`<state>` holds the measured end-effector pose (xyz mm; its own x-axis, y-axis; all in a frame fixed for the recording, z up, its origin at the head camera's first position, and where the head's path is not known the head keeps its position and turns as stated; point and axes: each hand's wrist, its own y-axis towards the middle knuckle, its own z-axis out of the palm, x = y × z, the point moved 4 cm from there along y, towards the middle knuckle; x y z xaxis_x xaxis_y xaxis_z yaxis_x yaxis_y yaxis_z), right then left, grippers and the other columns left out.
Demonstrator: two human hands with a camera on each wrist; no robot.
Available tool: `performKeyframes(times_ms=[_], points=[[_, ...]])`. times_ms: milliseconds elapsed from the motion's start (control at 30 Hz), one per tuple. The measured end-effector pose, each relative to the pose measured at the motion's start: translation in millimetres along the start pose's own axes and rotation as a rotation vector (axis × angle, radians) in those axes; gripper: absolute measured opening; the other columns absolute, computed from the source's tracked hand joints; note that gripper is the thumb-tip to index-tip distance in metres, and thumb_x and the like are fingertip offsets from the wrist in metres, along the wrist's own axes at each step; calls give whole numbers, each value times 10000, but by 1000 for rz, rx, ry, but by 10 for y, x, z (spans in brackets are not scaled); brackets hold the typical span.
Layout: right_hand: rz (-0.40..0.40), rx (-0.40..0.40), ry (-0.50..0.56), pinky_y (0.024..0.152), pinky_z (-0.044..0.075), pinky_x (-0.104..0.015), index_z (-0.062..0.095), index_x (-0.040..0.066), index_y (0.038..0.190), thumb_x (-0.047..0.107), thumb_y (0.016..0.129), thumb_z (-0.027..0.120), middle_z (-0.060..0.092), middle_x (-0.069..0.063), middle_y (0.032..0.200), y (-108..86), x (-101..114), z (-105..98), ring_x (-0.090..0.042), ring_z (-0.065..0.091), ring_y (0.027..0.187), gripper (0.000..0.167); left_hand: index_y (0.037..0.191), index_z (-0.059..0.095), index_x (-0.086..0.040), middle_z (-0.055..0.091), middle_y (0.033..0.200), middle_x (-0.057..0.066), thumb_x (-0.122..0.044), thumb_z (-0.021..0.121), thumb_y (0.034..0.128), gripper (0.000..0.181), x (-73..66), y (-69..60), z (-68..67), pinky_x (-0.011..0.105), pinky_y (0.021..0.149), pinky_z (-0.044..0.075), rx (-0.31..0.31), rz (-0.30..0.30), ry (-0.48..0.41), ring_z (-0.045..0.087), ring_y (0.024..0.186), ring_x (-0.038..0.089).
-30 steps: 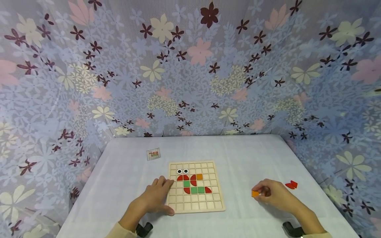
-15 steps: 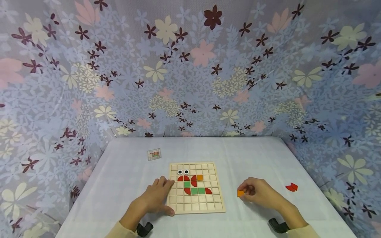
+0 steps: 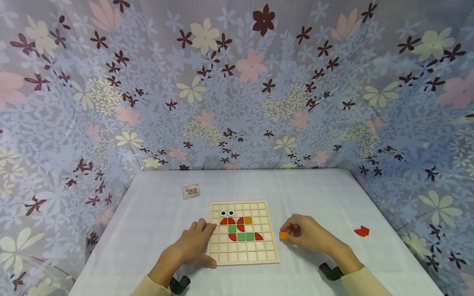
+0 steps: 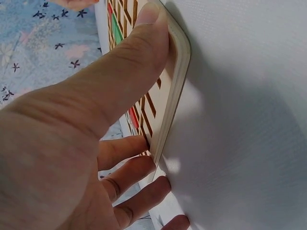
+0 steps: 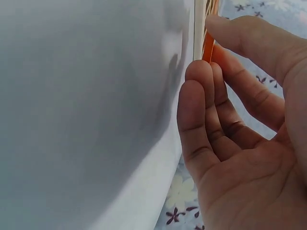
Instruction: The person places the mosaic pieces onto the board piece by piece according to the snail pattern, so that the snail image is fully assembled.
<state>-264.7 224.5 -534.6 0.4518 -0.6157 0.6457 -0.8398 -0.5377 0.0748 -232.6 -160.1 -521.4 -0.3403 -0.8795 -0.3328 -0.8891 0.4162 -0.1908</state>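
A square wooden grid board (image 3: 255,257) lies on the white-covered table. In its cells are two eye pieces (image 3: 227,213), several red quarter-round pieces (image 3: 224,221), several green squares (image 3: 241,237) and an orange square (image 3: 248,220). My left hand (image 3: 193,242) rests at the board's left side; in the left wrist view its thumb (image 4: 139,43) lies on the board's top near a corner, with fingertips at the edge. Just off the right edge, my right hand (image 3: 305,232) pinches an orange tile (image 3: 284,235) between thumb and fingers. In the right wrist view this tile (image 5: 208,48) shows edge-on.
Behind the board, to the left, lies a small gridded picture card (image 3: 191,191). A few loose red pieces (image 3: 362,231) lie at the table's right side. Flower-patterned cloth (image 3: 237,102) hangs around the back and sides. Black wrist mounts (image 3: 329,271) sit under both wrists.
My right hand has moved left with the orange tile, from near the loose red pieces to beside the board's right edge. My left hand and the board have stayed in place.
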Motion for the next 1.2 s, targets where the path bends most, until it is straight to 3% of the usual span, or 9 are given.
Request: performKeyframes(times_ms=[700,933,1200], points=[[-76,6,12,815,600,-234,832,109,1201,102,1005,910,755,-9,1059,462,352,268,-41,660,899,211,1681,532,-36,573,1463,144,-475,1102,755,1172,-13,-10,-30,591,1000,553,-2,9,-4,545,1284,321],[-113,-4,-14,812,597,-233,868,161,1116,63,1014,879,767,26,1064,630,433,398,-15,652,902,141,1684,530,-45,574,1471,139,-480,1098,758,1171,-2,-6,-35,578,1002,551,-3,7,-2,542,1285,313],[-109,-3,-31,795,559,-230,920,145,1087,96,1040,881,774,43,1058,721,451,487,-36,648,936,78,1680,534,-32,582,1468,144,-460,1104,754,1168,-41,-11,-37,588,1006,563,7,-1,2,543,1275,315]])
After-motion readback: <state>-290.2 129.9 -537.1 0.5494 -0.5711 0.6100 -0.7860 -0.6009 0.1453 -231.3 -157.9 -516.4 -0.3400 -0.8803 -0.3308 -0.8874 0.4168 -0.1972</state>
